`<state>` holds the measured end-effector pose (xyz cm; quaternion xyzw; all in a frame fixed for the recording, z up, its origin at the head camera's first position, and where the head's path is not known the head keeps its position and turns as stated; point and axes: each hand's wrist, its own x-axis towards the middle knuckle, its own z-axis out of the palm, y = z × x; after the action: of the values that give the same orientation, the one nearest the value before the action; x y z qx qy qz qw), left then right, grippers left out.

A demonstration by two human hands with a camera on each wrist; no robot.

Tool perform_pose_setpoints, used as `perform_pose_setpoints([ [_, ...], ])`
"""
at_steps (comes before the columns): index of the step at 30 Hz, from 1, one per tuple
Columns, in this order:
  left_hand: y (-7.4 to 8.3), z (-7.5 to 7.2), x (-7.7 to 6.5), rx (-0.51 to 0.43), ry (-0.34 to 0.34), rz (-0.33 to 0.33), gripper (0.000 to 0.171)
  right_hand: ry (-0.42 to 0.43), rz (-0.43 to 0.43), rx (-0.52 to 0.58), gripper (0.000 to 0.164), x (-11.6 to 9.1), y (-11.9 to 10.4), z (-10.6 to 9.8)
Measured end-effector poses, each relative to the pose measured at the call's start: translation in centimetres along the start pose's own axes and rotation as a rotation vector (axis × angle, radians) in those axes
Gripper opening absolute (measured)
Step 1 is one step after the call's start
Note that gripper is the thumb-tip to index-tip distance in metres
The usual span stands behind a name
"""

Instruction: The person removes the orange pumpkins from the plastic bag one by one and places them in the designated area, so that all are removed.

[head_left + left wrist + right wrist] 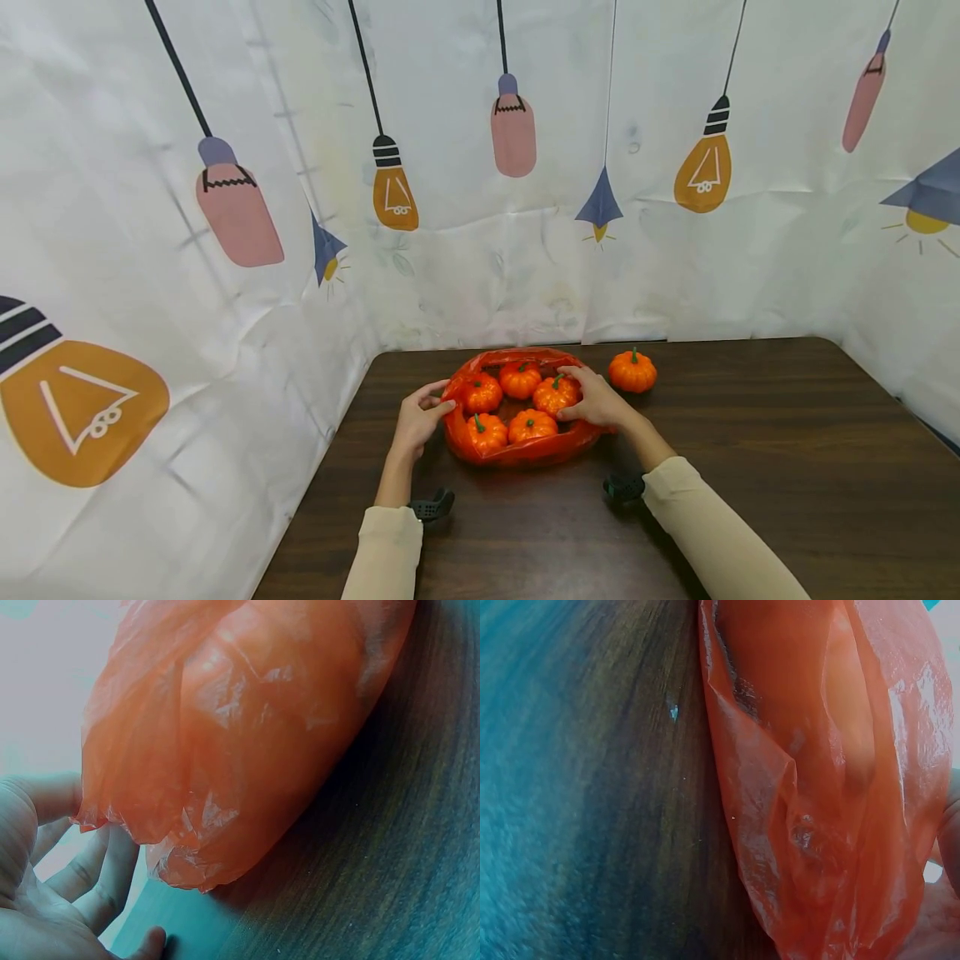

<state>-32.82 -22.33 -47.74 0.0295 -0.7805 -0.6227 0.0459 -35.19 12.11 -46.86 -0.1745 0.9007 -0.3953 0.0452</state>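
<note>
A thin red plastic bag [540, 451] lies wide open on the table, its rim spread around several small orange pumpkins with green stems. My left hand [418, 422] pinches the bag's left edge; in the left wrist view, the thumb and fingers meet at the crumpled plastic [131, 817]. Over the bag's right rim reaches my right hand [597, 402], its thumb and fingers around the right-hand pumpkin [553, 397]. The right wrist view shows the bag's side [817, 787] covering most of that hand, so its fingertips are hidden there.
Another orange pumpkin [632, 372] sits outside the bag, at the back right of it. The dark wooden table [757, 450] extends to the right. White curtains [480, 275] printed with lamps hang behind the table and along its sides.
</note>
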Motion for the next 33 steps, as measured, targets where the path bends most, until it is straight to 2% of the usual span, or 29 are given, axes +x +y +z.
perform_pose_setpoints([
  [5,0.0,0.1,0.0,0.005,0.003,0.007,0.041,0.041,-0.018,-0.011,0.083,0.0,0.1,0.1],
  [17,0.0,0.0,0.0,0.01,0.006,0.003,0.04,0.121,-0.064,0.046,0.077,-0.4,0.0,0.0],
  [33,0.0,0.2,0.1,0.008,0.005,-0.007,0.042,0.11,-0.1,0.19,0.073,-2.1,-0.8,-1.3],
])
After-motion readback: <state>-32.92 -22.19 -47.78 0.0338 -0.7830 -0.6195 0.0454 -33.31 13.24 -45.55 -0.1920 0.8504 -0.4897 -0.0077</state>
